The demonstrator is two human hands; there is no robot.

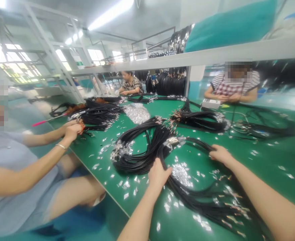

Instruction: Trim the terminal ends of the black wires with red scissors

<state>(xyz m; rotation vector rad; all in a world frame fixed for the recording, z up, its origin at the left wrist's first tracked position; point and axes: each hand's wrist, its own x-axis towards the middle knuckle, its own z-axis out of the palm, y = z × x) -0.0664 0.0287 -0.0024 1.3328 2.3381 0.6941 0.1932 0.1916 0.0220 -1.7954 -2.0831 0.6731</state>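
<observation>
Black wires [200, 205], looking only partly bunched.
Left hand [159, 174] and right hand [221, 155] hold some; one loop [134, 166] lies gathered, other ends [234, 217] spread loose.

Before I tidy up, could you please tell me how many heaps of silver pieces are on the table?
2 clear ones: a far heap beyond the looped cables, a near heap just right of the left hand. Others may be hidden.

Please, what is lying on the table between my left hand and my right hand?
In the head view, a heap of small silvery pieces lies on the green table between your left hand and right hand.
</observation>
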